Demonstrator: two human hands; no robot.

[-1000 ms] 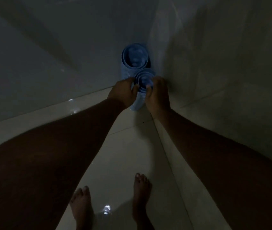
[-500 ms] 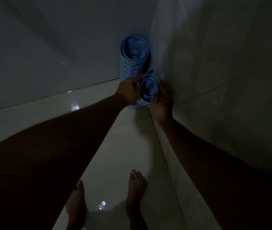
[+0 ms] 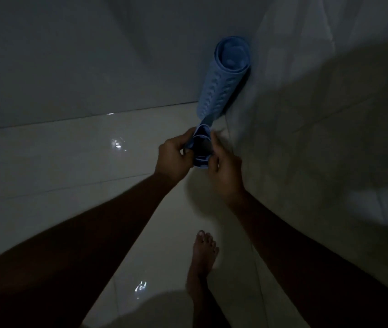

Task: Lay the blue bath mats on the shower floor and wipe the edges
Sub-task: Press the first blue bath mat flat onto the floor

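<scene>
At far corner | left hand point(image 3: 174, 159) and right hand point(image 3: 223, 172) hold rolled mat point(image 3: 201, 149), fingers point(image 3: 184, 139) wrapped round it | advice: keep clear of standing roll point(image 3: 221, 86), unroll flat on floor point(image 3: 93, 150)

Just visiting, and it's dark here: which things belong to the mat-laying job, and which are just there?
Job: small rolled mat, gripped by left hand and right hand; big rolled mat standing in the corner; floor.
Just there: wall; bare foot.

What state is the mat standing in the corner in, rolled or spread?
Rolled: the corner mat stands as a tube, its spiral end visible.
</scene>
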